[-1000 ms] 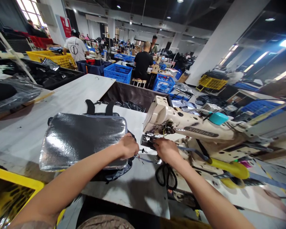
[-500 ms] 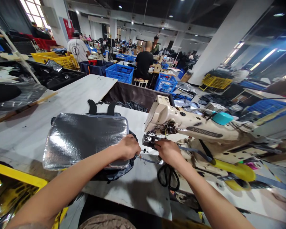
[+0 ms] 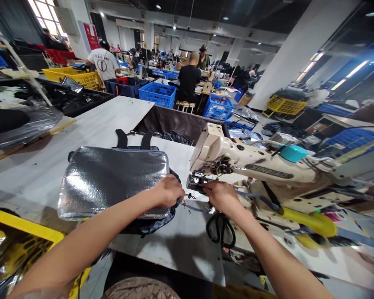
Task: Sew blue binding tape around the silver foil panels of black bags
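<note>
A silver foil-lined bag panel (image 3: 112, 180) with dark fabric under it lies on the grey worktable (image 3: 90, 124). My left hand (image 3: 167, 192) is closed on the panel's right edge. My right hand (image 3: 222, 197) is closed at the presser foot of the cream sewing machine (image 3: 252, 160), pinching a thin blue strap (image 3: 191, 207) that runs between both hands. What the fingertips grip is hidden. Black scissors (image 3: 220, 230) lie on the table just under my right wrist.
A yellow bin (image 3: 25, 230) with foil sits at the lower left. A dark trough (image 3: 171, 122) of fabric lies behind the table. Blue crates (image 3: 157, 94) and yellow crates (image 3: 81, 78) stand further back, where other people work at benches. A white pillar (image 3: 286, 54) rises on the right.
Both hands have stayed at the machine's needle area; the view has shifted slightly, and my left hand has crept a little to the right along the panel's edge.
</note>
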`<state>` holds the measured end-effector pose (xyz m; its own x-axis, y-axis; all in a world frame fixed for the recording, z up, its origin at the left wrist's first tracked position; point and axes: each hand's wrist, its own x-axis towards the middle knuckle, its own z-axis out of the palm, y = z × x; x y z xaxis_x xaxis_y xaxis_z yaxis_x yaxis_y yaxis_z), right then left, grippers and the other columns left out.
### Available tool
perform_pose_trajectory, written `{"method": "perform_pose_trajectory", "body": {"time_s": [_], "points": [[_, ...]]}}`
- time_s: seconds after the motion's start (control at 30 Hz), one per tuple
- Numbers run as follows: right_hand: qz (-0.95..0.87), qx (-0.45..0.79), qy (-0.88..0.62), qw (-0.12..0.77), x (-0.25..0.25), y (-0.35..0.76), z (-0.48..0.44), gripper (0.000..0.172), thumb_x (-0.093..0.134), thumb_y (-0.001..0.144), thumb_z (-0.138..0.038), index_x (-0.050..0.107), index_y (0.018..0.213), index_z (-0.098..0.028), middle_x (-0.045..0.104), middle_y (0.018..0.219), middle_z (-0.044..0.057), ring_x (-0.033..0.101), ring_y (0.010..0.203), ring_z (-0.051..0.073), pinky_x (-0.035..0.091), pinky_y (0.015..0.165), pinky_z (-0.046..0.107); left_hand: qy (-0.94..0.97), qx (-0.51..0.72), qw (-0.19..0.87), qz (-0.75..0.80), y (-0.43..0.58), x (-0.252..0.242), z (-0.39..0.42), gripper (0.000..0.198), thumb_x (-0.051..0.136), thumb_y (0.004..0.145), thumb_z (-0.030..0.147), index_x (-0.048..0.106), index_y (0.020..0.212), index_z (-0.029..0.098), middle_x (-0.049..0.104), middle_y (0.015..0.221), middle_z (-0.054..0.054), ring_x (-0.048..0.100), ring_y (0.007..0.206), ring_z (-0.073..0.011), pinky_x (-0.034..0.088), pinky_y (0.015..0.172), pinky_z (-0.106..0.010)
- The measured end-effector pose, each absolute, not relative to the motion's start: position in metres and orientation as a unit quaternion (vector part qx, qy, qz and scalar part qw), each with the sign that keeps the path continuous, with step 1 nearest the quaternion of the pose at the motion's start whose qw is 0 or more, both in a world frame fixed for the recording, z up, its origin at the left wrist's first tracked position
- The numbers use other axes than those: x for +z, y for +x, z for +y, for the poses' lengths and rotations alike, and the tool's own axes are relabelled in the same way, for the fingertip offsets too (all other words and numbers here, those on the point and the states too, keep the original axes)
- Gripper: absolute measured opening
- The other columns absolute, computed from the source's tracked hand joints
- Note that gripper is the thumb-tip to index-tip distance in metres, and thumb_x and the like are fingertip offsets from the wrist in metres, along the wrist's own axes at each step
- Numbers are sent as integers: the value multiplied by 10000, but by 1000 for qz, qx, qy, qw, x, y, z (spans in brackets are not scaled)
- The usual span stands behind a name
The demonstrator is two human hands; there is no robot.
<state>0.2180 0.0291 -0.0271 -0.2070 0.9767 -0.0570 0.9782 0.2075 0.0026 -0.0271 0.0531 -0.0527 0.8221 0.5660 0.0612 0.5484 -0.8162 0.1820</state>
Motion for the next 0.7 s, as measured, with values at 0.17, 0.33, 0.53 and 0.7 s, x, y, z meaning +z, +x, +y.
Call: {"method": "perform_pose_trajectory", "body": {"time_s": [0.17,0.33,0.53,0.7], "points": [[775,-14,630,35,-33,218,33,350,500,1038,-298,785,1238,-269,795,1187,88,737,1088,267,505,885,313,953,89,68,282,-29,-59,53,240,665,788,99,801,922,245,785,908,-26,676,907,-217,410,930,-382],[780,-12,625,34,-31,219,29,346,505,1032,-280,781,1238,-266,794,1187,78,734,1088,259,500,885,307,958,139,50,247,-36,-62,48,237,646,798,105,795,906,253,762,851,-23,649,862,-205,407,918,-383],[787,3,617,-8,-29,223,29,360,481,1045,-290,767,1260,-249,779,1215,82,732,1059,239,499,878,290,966,123,39,225,-46,-53,36,235,683,733,109,787,886,254,736,838,-12,623,841,-204,421,921,-391],[771,7,637,-15,-36,202,34,363,479,1044,-278,747,1288,-256,761,1219,100,728,1030,251,498,836,304,969,106,26,223,-45,-49,36,195,675,733,103,777,820,245,721,795,-18,612,808,-205,433,860,-385]]}}
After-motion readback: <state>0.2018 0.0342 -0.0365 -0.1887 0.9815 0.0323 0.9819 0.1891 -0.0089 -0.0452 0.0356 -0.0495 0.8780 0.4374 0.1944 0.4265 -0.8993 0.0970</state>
